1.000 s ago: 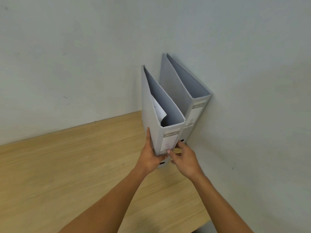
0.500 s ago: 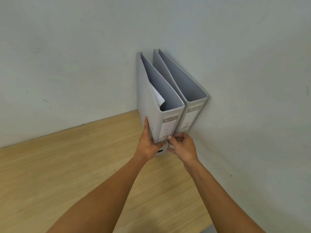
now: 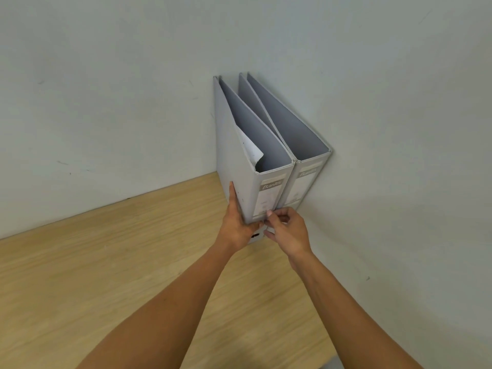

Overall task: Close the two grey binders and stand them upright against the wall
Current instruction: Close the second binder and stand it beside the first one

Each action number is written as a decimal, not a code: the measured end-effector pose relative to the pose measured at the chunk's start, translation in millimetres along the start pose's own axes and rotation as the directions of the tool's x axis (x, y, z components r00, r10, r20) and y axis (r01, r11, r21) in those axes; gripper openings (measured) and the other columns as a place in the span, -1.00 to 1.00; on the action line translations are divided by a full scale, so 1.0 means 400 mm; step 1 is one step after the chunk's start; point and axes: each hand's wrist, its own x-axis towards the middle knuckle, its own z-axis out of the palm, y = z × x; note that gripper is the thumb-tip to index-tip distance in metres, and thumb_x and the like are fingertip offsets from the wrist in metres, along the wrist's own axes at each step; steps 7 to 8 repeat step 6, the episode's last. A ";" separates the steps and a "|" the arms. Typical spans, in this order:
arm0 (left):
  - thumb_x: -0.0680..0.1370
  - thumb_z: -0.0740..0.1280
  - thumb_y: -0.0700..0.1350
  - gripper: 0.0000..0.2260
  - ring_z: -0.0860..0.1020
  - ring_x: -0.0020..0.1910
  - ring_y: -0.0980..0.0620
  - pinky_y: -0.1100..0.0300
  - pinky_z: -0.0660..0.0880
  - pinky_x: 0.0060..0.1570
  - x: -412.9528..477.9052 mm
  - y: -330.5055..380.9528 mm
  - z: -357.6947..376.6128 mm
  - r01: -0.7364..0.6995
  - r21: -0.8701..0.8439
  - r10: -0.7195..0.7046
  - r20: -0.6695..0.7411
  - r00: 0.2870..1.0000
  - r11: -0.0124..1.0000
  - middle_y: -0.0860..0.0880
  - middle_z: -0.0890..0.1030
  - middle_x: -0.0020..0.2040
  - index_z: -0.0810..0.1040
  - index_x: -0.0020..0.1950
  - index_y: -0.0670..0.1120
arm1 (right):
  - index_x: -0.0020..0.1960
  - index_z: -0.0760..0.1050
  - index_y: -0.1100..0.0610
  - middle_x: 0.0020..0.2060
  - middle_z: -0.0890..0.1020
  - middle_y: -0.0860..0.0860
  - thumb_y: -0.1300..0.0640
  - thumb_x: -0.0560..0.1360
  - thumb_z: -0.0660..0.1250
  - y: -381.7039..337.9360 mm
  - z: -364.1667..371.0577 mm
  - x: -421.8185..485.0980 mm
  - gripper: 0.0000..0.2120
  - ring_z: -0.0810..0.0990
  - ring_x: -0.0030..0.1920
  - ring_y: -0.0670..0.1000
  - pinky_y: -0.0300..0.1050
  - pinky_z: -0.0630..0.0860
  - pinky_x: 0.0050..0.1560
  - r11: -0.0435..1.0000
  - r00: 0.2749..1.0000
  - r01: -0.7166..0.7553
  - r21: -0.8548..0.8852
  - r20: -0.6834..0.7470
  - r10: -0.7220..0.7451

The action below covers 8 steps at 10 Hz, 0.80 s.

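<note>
Two grey binders are standing upright, side by side and touching, in the corner where two walls meet above a wooden table. The far binder is resting against the right-hand wall; the near binder is standing on the side of it away from that wall, spine facing the camera. A loose sheet of paper is curling up inside the near binder.

The person's left hand is lying flat along the outer cover of the near binder, thumb pointing up, pressing rather than clasping. The right hand is pinching with narrowed fingers at the lower spine of the near binder, where it meets the far binder; what exactly the fingertips are gripping cannot be told.

Judging from this arrangement, the task is nearly complete, with only final squaring left. Risks from here: releasing the left hand abruptly could let the near binder tip away from the far binder, since nothing is supporting its open side; pushing at the base alone could slide the bottom while the top is leaning; and the curled sheet could crease if the covers are squeezed.
</note>
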 end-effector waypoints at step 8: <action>0.52 0.44 -0.28 -0.11 0.52 0.38 -0.15 0.06 0.56 0.04 -0.095 0.015 -0.074 0.091 0.090 -0.097 0.067 0.993 0.992 -0.07 0.32 0.57 0.00 0.67 0.13 | 0.20 0.49 0.18 0.06 0.61 0.04 0.17 0.58 0.32 -0.075 -0.008 -0.104 -0.79 0.65 0.12 0.08 -0.03 0.65 0.01 0.995 0.993 -0.081 -0.050 0.086 0.085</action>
